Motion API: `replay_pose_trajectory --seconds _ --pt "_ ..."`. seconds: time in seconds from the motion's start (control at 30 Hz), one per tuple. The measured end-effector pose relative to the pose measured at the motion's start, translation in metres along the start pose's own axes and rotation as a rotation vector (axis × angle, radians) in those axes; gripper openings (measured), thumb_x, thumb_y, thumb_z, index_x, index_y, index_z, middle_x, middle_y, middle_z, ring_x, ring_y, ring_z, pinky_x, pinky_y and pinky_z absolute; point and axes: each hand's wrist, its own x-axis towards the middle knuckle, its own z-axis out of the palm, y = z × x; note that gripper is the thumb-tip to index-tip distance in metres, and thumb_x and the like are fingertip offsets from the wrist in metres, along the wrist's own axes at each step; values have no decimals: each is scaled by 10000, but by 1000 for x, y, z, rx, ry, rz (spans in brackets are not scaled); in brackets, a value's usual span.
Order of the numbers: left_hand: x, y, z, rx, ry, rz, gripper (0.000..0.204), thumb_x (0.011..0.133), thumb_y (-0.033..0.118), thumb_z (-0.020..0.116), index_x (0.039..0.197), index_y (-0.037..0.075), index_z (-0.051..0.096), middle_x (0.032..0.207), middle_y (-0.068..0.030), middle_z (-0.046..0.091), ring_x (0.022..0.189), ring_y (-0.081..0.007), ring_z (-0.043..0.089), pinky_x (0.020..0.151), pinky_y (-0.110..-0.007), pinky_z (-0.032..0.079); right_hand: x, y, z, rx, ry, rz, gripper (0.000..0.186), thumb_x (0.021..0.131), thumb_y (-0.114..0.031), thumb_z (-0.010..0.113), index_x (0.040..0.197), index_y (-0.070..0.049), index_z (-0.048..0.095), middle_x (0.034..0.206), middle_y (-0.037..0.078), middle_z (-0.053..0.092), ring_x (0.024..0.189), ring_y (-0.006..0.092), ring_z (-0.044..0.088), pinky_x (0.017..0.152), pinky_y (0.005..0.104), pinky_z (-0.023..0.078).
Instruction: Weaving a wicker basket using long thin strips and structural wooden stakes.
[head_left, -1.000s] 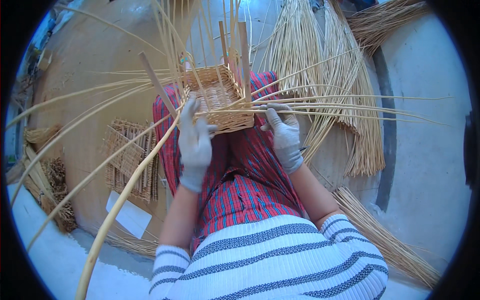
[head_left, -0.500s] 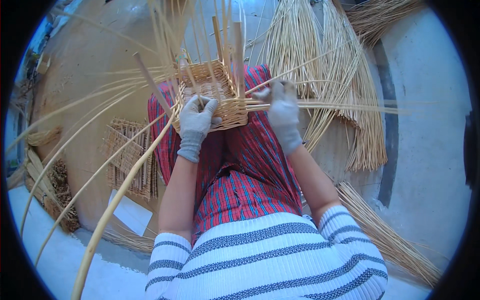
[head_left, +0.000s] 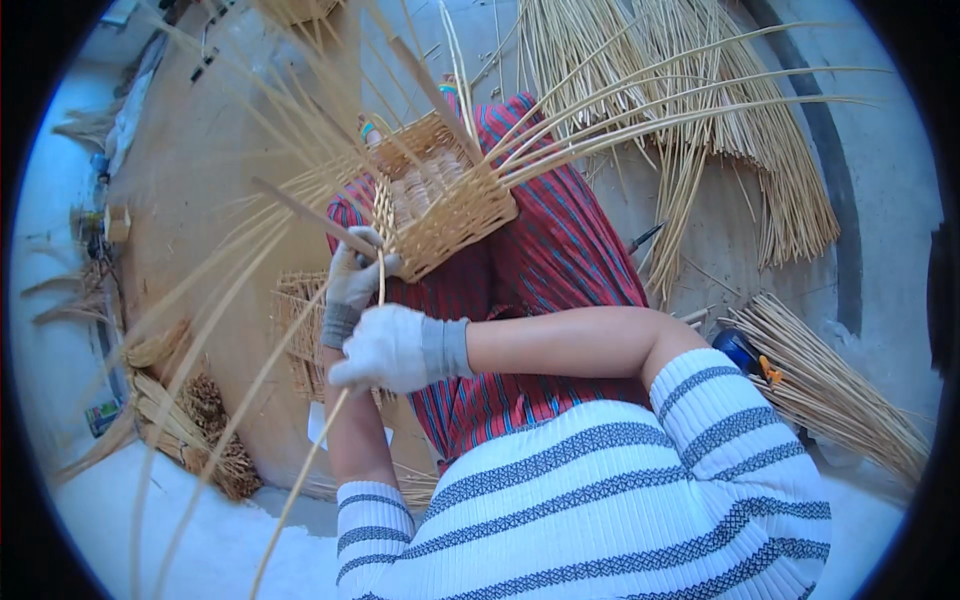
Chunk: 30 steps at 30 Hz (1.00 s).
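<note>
A half-woven wicker basket (head_left: 460,225) rests tilted on my lap, over red checked cloth, with long loose rods fanning out from its sides. Wooden posts stand at its corners. My left hand (head_left: 352,285), in a grey-white glove, grips the basket's near left corner beside one wooden post (head_left: 300,207). Below it, my gloved right hand (head_left: 395,350) has crossed over my left forearm. Its fingers are closed round a wicker rod (head_left: 300,480) that runs from the basket's corner down past the lower edge of the view.
Bundles of wicker rods (head_left: 690,110) lie at the far right, another bundle (head_left: 840,390) nearer. A dark blue round thing (head_left: 737,350) with an orange part sits by it. Woven panels (head_left: 300,325) lie left of my lap; dried stalks (head_left: 205,430) lie farther left.
My right hand has come from the basket's right side across to the left and taken hold of a rod. The basket has turned anticlockwise, and my left hand has shifted lower and left.
</note>
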Motion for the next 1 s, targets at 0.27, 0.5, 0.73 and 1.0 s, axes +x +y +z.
replay_pose_trajectory --seconds 0.27,0.5,0.73,1.0 --pt "1 24 9 4 54 -175 332 791 171 828 990 125 566 775 45 553 584 -41 501 448 -186 398 -68 106 -81 807 1022 581 111 977 -45 564 1073 -88 599 909 32 688 826 125 669 704 270 562" --pt "-29 20 43 -138 342 -45 320 880 62 715 1173 55 588 1018 -42 594 777 -75 578 681 -218 521 -91 81 -107 740 975 695 122 926 -13 649 1006 -88 594 958 51 695 901 136 682 677 252 590" --pt "-15 83 78 -27 459 -221 295 995 171 574 1252 32 539 949 -78 632 734 -161 680 648 -269 569 -73 94 -92 734 976 712 177 895 24 669 985 -89 565 947 53 687 908 132 683 683 261 595" --pt "17 47 98 -286 524 -278 313 1022 307 536 954 3 561 773 -54 597 534 -175 665 477 -284 530 65 108 -110 -530 550 231 316 893 -85 610 1203 -137 579 1189 268 633 900 439 656 715 408 567"
